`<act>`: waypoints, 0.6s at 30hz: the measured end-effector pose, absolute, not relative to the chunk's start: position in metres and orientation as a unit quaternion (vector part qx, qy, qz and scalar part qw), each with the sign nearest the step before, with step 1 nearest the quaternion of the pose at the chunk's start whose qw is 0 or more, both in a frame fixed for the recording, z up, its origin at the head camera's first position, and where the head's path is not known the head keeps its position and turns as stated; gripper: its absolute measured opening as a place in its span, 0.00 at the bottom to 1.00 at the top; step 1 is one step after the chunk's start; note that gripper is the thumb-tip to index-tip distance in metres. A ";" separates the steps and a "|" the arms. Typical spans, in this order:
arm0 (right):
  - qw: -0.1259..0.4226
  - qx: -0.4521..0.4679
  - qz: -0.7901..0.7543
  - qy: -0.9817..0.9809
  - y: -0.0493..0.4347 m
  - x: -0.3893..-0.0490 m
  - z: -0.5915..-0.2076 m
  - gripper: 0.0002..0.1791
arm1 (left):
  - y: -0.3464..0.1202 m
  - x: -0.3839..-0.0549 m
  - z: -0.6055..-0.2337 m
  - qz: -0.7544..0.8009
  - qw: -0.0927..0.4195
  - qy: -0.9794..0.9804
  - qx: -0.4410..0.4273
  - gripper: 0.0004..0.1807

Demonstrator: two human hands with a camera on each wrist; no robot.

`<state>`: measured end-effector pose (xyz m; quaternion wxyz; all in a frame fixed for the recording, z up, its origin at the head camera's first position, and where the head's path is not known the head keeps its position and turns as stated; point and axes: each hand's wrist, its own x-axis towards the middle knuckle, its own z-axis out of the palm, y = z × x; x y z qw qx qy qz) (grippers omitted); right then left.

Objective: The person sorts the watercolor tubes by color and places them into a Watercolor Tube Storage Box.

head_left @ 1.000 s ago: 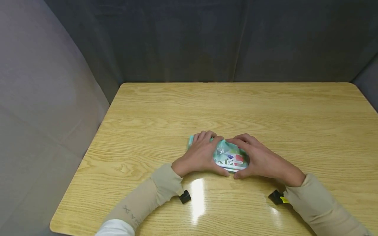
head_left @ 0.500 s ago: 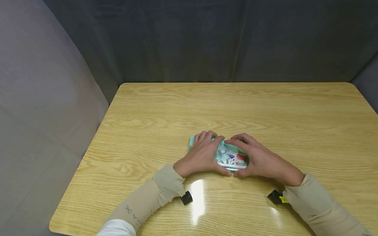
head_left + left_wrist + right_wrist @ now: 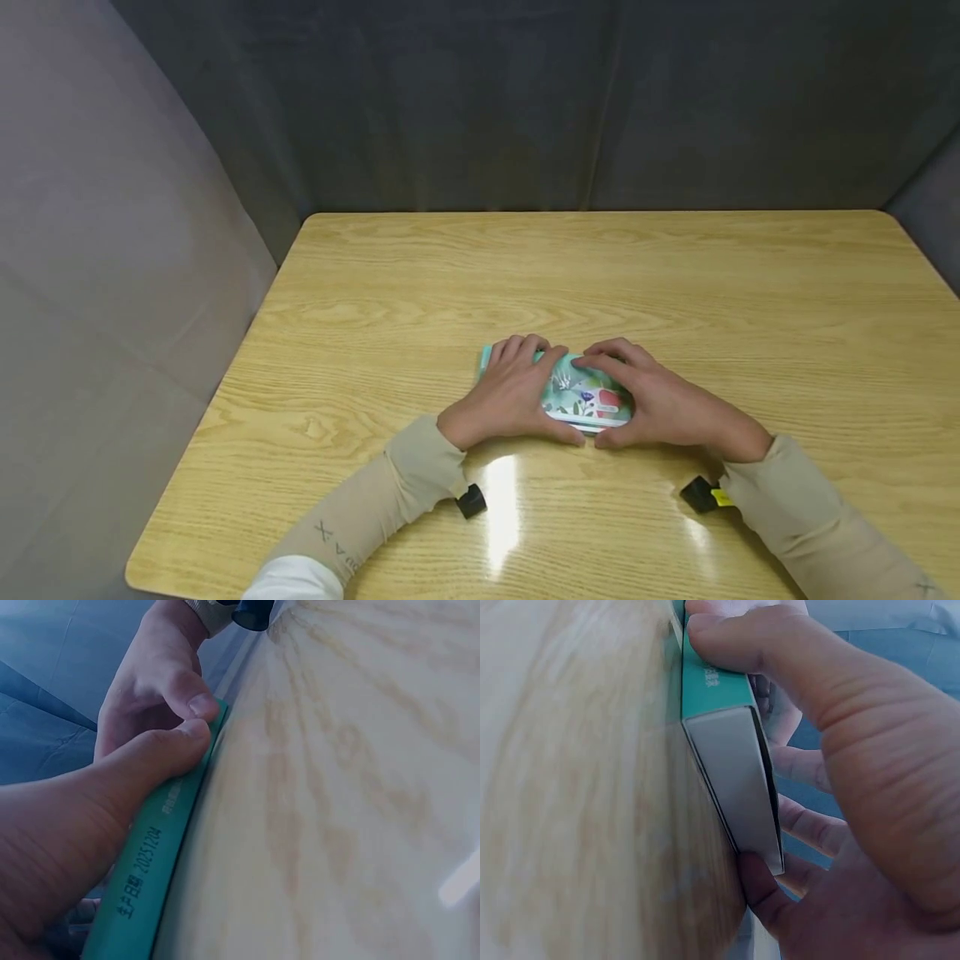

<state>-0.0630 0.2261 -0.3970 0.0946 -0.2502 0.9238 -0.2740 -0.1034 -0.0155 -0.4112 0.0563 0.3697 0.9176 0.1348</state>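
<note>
A flat cardboard box point(image 3: 573, 394) with a teal floral print lies on the wooden table. My left hand point(image 3: 516, 398) covers its left part, thumb along the near edge and fingers over the far side. From the right, my right hand point(image 3: 663, 406) grips the other end, thumb at the near edge and fingers at the far edge. The two thumbs nearly meet. In the left wrist view the box's green side point(image 3: 139, 866) carries a printed date line. The right wrist view shows its plain pale end panel point(image 3: 731, 780), with a dark gap along one edge.
The wooden table point(image 3: 390, 292) extends around the box, with its far edge against a dark curtain point(image 3: 450, 108). A pale grey cloth point(image 3: 112, 333) hangs on the left. Small black wrist devices point(image 3: 472, 502) hang by the sleeves.
</note>
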 end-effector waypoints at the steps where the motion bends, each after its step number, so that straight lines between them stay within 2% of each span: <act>1: 0.097 -0.250 -0.275 0.923 0.227 -0.063 -0.397 0.49 | -0.016 -0.103 -0.411 0.135 0.057 0.917 0.370 0.60; 18: 0.097 -0.246 -0.276 0.924 0.228 -0.060 -0.400 0.49 | -0.023 -0.104 -0.405 0.186 0.114 0.895 0.389 0.61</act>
